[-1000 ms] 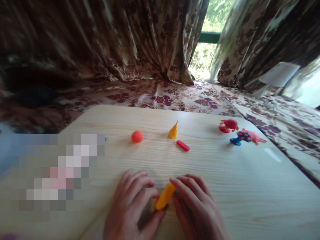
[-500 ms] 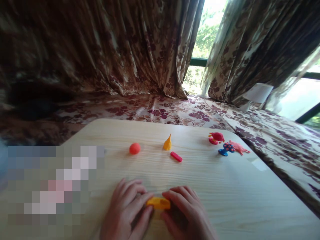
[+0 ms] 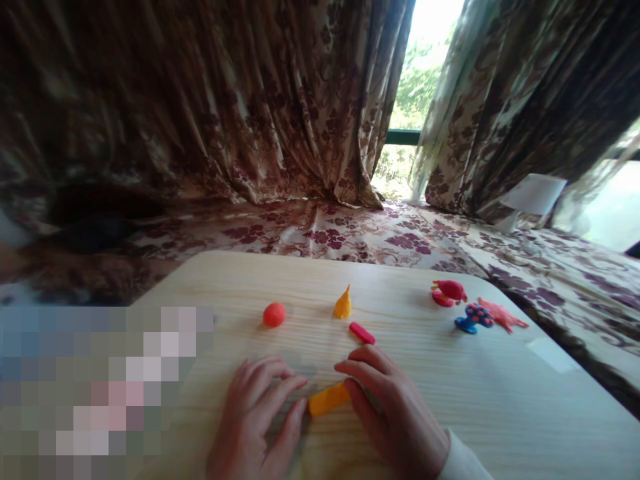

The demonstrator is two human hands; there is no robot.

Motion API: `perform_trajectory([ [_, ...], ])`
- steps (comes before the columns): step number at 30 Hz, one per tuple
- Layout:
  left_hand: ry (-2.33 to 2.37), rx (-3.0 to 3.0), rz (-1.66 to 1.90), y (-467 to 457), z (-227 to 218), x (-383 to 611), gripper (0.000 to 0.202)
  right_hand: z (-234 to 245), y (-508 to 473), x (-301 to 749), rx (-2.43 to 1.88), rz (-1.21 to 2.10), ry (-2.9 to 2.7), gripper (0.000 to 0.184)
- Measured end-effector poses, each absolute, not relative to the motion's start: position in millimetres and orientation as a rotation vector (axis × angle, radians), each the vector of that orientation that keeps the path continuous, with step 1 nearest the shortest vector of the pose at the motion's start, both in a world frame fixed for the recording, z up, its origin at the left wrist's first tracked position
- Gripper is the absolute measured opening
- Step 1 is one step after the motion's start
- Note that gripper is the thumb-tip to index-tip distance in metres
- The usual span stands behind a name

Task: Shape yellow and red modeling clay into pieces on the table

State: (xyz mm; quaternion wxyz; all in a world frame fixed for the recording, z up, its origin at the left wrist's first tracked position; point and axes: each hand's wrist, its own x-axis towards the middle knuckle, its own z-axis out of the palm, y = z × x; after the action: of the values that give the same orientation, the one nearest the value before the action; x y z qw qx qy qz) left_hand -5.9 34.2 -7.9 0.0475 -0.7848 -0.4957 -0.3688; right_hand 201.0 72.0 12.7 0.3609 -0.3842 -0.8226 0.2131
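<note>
Head view: the left hand (image 3: 257,413) has its grip apart, thumb just beside the near end of the yellow bar (image 3: 327,399), which sits between both hands, low at the surface (image 3: 500,400). Right hand (image 3: 387,403) touches its other end; whether clamped, I cannot tell. Light, even pressure should suit it.
</note>
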Motion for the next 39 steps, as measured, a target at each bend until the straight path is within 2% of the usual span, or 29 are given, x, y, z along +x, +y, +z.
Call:
perform_trajectory([
  [5,-1.452,-2.395,-1.019,37.1,-7.2,-1.2,0.029,13.2,70.1,201.1,-0.993,0.556,-2.16,0.029],
  [8,-1.462,-2.441,-0.939,38.0,-8.8,0.0,0.026,16.4,70.0,197.7,-1.019,0.58,-2.239,0.03],
  [11,-1.487,-2.457,-0.901,37.2,-8.3,-1.6,0.022,18.7,69.9,195.6,-1.052,0.608,-2.302,0.023],
  [14,-1.491,-2.43,-0.915,34.8,-6.1,-1.8,0.026,20.3,69.0,196.1,-1.051,0.622,-2.34,0.017],
  [20,-1.577,-2.385,-1.027,30.3,-1.6,6.5,0.029,21.0,68.3,198.1,-1.028,0.588,-2.326,0.024],
  [26,-1.488,-2.431,-0.84,33.6,-2.2,1.0,0.03,19.2,68.8,198.8,-1.032,0.609,-2.338,0.022],
  [35,-1.516,-2.432,-0.82,34.5,-2.3,-0.3,0.031,22.5,68.4,199.8,-1.018,0.601,-2.384,0.022],
  [39,-1.56,-2.421,-0.807,34.5,-2.7,0.0,0.025,21.6,68.3,198.6,-0.942,0.524,-2.417,0.03],
])
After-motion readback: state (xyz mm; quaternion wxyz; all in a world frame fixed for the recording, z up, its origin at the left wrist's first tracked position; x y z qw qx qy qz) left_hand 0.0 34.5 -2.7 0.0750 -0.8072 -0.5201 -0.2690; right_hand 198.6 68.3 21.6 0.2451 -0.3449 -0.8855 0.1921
